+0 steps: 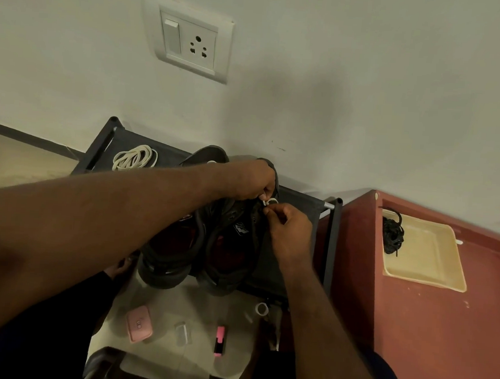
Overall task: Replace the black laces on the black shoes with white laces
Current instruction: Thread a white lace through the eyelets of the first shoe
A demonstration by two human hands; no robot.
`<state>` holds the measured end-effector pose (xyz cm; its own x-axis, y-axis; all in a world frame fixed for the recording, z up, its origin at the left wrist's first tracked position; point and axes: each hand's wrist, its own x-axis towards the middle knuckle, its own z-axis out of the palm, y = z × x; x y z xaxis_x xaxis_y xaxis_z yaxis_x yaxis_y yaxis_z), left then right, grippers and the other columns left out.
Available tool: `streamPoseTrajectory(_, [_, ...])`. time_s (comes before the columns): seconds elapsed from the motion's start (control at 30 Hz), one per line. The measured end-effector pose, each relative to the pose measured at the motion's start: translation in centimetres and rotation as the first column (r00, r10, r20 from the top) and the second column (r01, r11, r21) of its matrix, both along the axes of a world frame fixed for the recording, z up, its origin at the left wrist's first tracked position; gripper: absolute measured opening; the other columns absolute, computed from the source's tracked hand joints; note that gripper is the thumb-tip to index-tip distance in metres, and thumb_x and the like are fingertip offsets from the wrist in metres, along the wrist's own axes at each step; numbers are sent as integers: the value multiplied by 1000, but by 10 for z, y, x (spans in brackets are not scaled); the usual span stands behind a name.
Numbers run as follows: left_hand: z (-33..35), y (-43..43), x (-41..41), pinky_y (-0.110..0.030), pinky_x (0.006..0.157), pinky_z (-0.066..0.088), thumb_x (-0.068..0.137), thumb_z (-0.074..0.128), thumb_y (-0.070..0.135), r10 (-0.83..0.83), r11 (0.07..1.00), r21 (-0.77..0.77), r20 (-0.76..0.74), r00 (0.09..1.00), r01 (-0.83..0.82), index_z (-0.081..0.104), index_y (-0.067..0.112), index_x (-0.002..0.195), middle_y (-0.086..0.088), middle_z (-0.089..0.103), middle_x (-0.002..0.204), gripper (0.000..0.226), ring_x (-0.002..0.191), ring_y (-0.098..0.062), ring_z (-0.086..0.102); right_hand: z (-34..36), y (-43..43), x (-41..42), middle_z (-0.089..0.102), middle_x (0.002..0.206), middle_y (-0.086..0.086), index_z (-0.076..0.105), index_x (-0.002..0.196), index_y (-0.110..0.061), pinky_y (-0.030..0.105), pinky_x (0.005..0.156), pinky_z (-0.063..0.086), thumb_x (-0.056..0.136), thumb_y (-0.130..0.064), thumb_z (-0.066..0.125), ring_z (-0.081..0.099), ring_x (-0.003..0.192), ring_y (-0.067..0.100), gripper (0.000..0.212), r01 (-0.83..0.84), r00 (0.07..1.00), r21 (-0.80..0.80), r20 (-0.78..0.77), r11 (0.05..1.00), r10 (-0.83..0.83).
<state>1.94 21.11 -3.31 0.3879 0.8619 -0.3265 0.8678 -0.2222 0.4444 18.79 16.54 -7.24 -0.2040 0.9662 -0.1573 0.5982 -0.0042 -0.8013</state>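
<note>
Bottom of frame, pale floor tiles [204, 313] carry a pink case [139, 323]; above, the black shoes [230, 247] sit on a dark rack [298, 201], left hand [249, 179] and right hand [290, 232] both pinching a white lace [270, 202] at the right-hand shoe, their grip hiding most of it. Farther back, spare white laces [134, 157] coil on the rack's upper-left corner, black laces [392, 233] heap in a cream tray [433, 255], wall socket [194, 40] above

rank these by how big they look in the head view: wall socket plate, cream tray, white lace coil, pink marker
1. wall socket plate and cream tray: too alike to rank
2. white lace coil
3. pink marker
</note>
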Motion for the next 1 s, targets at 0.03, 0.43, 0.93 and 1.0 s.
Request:
streamPoseTrajectory(0.03, [1,1,0,-28,78,44,89,61,6,-14,1000,-1,-14,1000,14,74,9,98,-7,70,97,17,91,-21,62,0,0,0,71,89,-5,74,101,-16,22,73,52,94,-18,67,65,81,5,11,3,1000,-1,0,1000,-3])
streamPoseTrajectory(0.43, [5,6,2,-21,70,41,87,66,7,13,999,-32,-22,1000,-14,72,11,95,1,68,92,11,87,-15,63,2,-4,-2,68,83,-8,68,97,-16,6,59,46,92,-6,66,63,75,0,12,127,979,-89,-146,988,-139])
streamPoseTrajectory(0.93, [4,-6,2,-29,74,49,84,62,1,185,982,6,224,957,-191,60,14,104,5,67,81,23,80,-15,65,20,19,-3,73,92,-1,73,104,-16,29,77,57,91,-16,69,69,85,10,14,-3,989,-30,-147,1000,-2])
streamPoseTrajectory(1.0, [6,-9,0,-25,70,49,84,61,0,222,974,-15,294,930,-228,57,14,108,6,68,75,28,74,-8,65,23,25,-4,74,92,3,75,105,-13,31,78,58,91,-17,70,70,86,14,16,-102,987,-68,-128,992,93])
